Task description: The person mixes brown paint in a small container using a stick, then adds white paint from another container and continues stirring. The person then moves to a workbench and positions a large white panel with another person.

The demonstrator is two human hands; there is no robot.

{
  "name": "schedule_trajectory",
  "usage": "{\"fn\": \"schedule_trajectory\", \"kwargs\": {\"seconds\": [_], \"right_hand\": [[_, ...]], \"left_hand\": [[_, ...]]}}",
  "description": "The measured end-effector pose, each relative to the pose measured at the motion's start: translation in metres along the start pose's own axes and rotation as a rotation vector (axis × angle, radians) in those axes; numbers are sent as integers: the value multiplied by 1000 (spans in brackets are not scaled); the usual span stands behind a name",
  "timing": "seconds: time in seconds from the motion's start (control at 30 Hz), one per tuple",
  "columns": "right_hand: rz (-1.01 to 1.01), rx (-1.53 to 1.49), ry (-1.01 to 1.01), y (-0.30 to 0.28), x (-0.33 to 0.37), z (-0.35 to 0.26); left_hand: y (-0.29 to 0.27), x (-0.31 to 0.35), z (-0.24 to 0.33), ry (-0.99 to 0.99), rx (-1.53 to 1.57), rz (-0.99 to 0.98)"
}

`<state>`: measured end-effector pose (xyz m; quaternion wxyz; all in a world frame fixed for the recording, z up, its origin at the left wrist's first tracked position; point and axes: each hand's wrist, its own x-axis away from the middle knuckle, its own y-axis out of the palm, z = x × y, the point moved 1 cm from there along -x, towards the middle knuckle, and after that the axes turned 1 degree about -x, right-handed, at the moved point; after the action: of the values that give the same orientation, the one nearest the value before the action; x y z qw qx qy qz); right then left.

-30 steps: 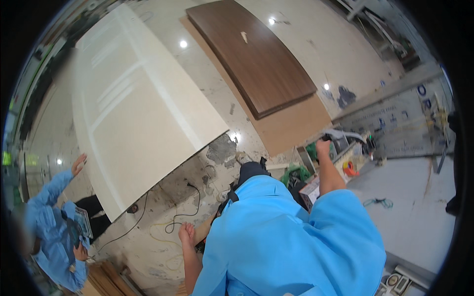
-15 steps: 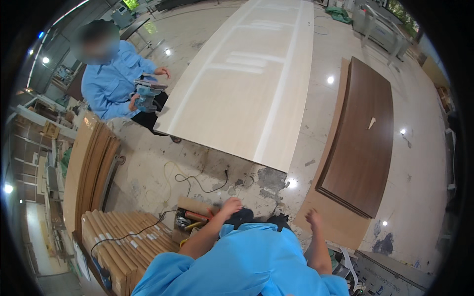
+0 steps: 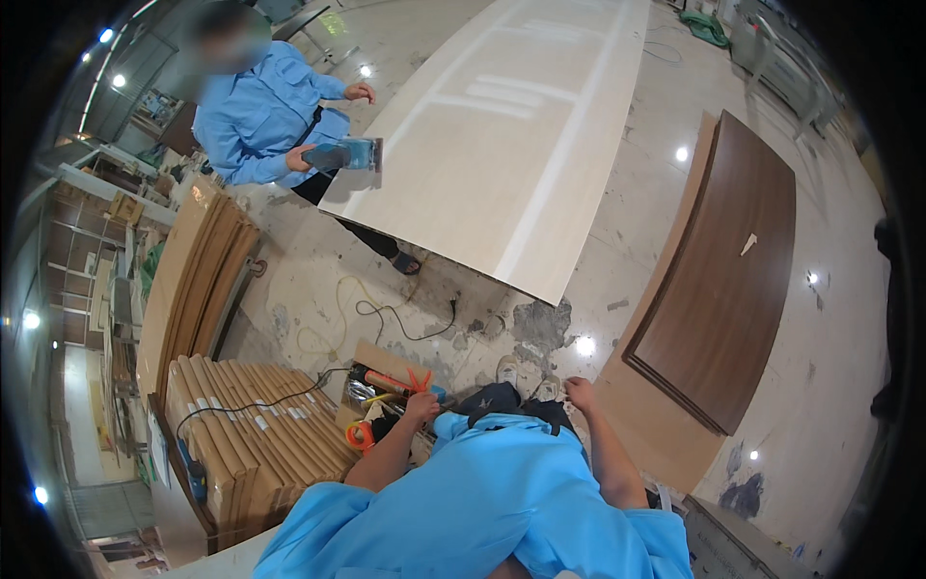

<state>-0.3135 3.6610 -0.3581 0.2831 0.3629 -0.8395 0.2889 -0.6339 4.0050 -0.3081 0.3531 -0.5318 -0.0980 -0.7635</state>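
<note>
My left hand hangs beside my left hip, next to an open cardboard box of tools. Its fingers are loosely bent, and nothing shows in them. On the other side, my right hand is held by my right thigh with loosely bent fingers, apart from any object. Inside the box lie an orange-and-dark tube and a roll of orange tape. Ahead of me stretches a long pale panel with white filler strips. A co-worker holds a blue power sander at the panel's near left corner.
Brown panels lie stacked on cardboard at the right. To the left stand wrapped cardboard packs and upright boards. A black cable and plug lie on the floor before the pale panel. The co-worker stands at its left side.
My view has shifted, and both hands have drawn closer to my body. The co-worker has raised the sander to the panel's corner and turned it over.
</note>
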Motion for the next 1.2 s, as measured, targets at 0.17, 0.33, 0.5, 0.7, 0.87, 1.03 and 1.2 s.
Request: {"fn": "schedule_trajectory", "kwargs": {"seconds": [0.17, 0.33, 0.5, 0.7, 0.87, 1.03, 1.2], "right_hand": [[390, -560, 331, -52, 68, 143], [539, -695, 362, -63, 144, 239], [544, -761, 541, -32, 147, 233], [184, 170, 169, 10, 89, 145], [154, -115, 176, -13, 65, 91], [303, -496, 333, -60, 61, 79], [286, -506, 294, -77, 54, 67]], "left_hand": [[0, -29, -9, 235, -576, -197], [67, -56, 51, 1126, -1459, -236], [142, -24, 137, 332, -298, -398], [159, -3, 167, 390, -133, -365], [123, -53, 101, 397, -361, -296], [53, -85, 31, 805, -967, -183], [23, -73, -7, 550, -884, -118]]}}
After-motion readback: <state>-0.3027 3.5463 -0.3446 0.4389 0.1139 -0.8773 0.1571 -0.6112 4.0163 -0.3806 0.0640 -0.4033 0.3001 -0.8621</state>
